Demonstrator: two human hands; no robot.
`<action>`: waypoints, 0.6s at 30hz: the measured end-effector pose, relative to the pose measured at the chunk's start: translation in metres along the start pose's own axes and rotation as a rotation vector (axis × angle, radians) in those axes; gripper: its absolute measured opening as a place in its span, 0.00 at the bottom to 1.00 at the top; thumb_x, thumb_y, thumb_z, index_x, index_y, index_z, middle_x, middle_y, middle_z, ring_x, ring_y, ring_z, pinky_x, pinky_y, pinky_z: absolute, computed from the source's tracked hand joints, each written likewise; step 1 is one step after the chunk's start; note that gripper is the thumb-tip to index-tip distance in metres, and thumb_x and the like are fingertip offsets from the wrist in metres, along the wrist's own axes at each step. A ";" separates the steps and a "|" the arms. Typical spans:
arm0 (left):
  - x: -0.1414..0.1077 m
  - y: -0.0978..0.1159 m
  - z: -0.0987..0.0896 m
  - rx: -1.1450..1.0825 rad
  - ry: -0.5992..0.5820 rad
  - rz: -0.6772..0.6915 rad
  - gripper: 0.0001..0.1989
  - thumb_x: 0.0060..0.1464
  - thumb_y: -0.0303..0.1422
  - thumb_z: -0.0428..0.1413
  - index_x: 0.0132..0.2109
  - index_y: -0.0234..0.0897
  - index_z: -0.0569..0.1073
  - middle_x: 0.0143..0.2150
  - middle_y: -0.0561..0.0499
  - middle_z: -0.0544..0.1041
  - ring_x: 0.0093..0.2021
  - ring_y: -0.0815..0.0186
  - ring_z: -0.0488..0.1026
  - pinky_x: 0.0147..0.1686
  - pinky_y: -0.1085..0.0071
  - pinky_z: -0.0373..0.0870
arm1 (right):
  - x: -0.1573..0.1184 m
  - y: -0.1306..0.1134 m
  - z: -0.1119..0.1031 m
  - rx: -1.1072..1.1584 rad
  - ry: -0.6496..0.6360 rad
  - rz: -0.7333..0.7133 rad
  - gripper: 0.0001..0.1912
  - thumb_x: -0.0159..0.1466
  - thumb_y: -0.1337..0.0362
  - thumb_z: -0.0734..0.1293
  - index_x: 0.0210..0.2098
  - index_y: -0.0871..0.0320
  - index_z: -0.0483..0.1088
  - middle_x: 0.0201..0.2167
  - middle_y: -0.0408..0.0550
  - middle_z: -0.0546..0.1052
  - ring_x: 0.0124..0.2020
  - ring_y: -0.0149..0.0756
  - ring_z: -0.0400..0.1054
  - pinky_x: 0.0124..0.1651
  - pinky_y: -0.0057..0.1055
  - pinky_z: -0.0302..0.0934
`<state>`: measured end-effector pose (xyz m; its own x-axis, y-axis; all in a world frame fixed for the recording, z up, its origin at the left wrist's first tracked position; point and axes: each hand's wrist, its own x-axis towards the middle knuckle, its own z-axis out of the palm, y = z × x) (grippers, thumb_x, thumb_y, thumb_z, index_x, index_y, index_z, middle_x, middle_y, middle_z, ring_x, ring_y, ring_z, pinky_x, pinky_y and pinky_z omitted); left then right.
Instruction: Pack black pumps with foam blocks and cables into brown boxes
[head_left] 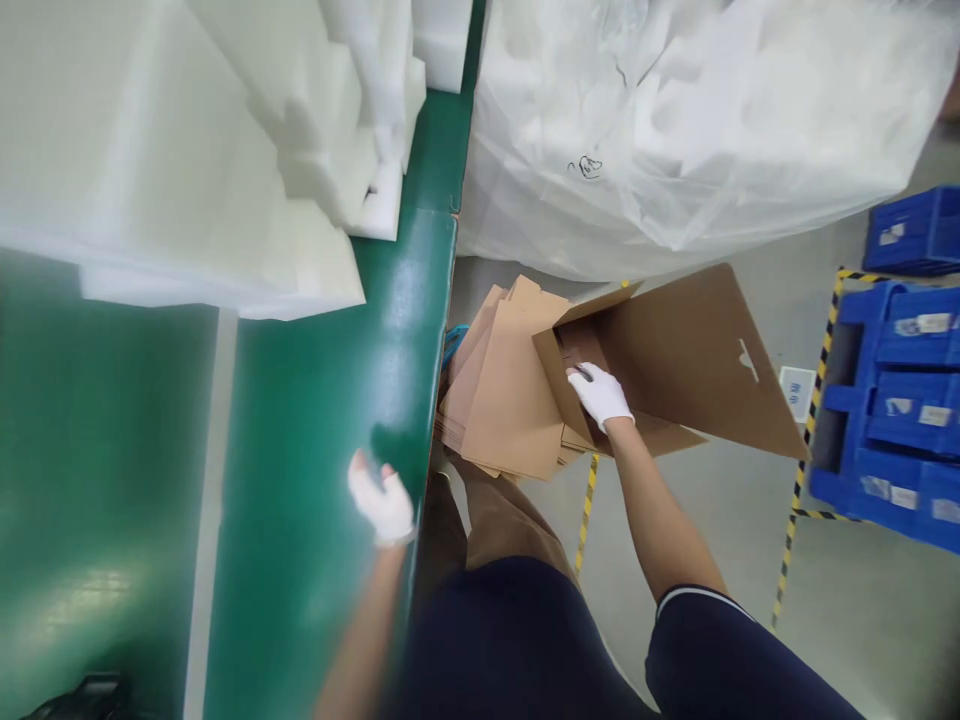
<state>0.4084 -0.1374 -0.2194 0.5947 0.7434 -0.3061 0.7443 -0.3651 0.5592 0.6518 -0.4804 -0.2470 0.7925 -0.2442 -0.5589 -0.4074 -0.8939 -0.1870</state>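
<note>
My right hand [601,396], in a white glove with bare fingertips, is closed at the near side of an open cardboard box [675,350]. Its fingers reach to the box's inner wall, and a small dark object [583,372] that I cannot make out shows by them. The box is tilted, and its large lid flap with a cut slot swings out to the right. Over the green table [300,440] my left hand [382,500], gloved the same way, is held with thumb and fingers apart and nothing in it. Motion blurs that forearm.
White foam blocks [187,150] stand on the table's far left. Flat cardboard sheets [514,380] are stacked beside the table, under the box. A large plastic-wrapped bundle [675,130] fills the back. Blue crates [907,400] stand at right behind yellow-black floor tape [817,390].
</note>
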 end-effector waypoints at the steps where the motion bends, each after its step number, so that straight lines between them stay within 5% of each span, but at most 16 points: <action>1: 0.010 0.026 0.022 -0.039 0.066 0.115 0.25 0.61 0.40 0.43 0.59 0.30 0.57 0.60 0.37 0.62 0.63 0.53 0.56 0.62 0.54 0.52 | -0.003 0.000 0.004 0.020 -0.016 -0.017 0.24 0.63 0.51 0.58 0.51 0.58 0.69 0.46 0.55 0.75 0.45 0.43 0.68 0.45 0.34 0.60; 4: 0.048 0.113 0.108 -0.255 -0.284 0.434 0.21 0.61 0.39 0.45 0.58 0.35 0.63 0.60 0.43 0.65 0.61 0.63 0.61 0.62 0.66 0.55 | -0.016 -0.009 0.014 -0.036 0.019 -0.029 0.22 0.64 0.53 0.56 0.54 0.54 0.67 0.45 0.54 0.76 0.44 0.46 0.69 0.44 0.37 0.61; 7: 0.092 0.183 0.209 -0.264 -0.567 0.225 0.23 0.61 0.37 0.44 0.60 0.33 0.61 0.60 0.44 0.66 0.59 0.66 0.64 0.58 0.72 0.60 | -0.026 -0.013 0.021 -0.117 0.006 -0.058 0.26 0.62 0.51 0.59 0.58 0.54 0.62 0.46 0.55 0.75 0.42 0.47 0.70 0.41 0.36 0.61; 11: 0.138 0.222 0.319 -0.008 -0.743 -0.033 0.28 0.56 0.36 0.49 0.62 0.29 0.59 0.63 0.40 0.62 0.63 0.58 0.60 0.60 0.67 0.56 | -0.032 0.006 0.027 -0.171 -0.038 -0.008 0.21 0.64 0.57 0.56 0.55 0.51 0.65 0.43 0.51 0.77 0.38 0.44 0.72 0.37 0.33 0.61; 14: 0.153 0.224 0.357 -0.002 -0.745 -0.050 0.29 0.53 0.37 0.52 0.59 0.26 0.63 0.61 0.35 0.64 0.61 0.52 0.61 0.58 0.63 0.58 | -0.039 0.029 0.030 -0.155 -0.009 0.097 0.22 0.64 0.57 0.54 0.54 0.52 0.68 0.42 0.52 0.77 0.37 0.44 0.72 0.37 0.34 0.62; 18: 0.147 0.220 0.355 -0.114 -0.724 0.064 0.21 0.54 0.36 0.52 0.52 0.29 0.69 0.52 0.39 0.73 0.53 0.57 0.69 0.52 0.67 0.61 | -0.059 0.059 0.031 -0.067 0.035 0.150 0.24 0.62 0.56 0.54 0.52 0.54 0.70 0.43 0.53 0.77 0.41 0.47 0.72 0.41 0.38 0.65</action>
<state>0.7669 -0.3074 -0.4150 0.7168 0.1516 -0.6805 0.6887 -0.3058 0.6574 0.5668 -0.5072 -0.2500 0.7404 -0.3890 -0.5482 -0.4925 -0.8690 -0.0486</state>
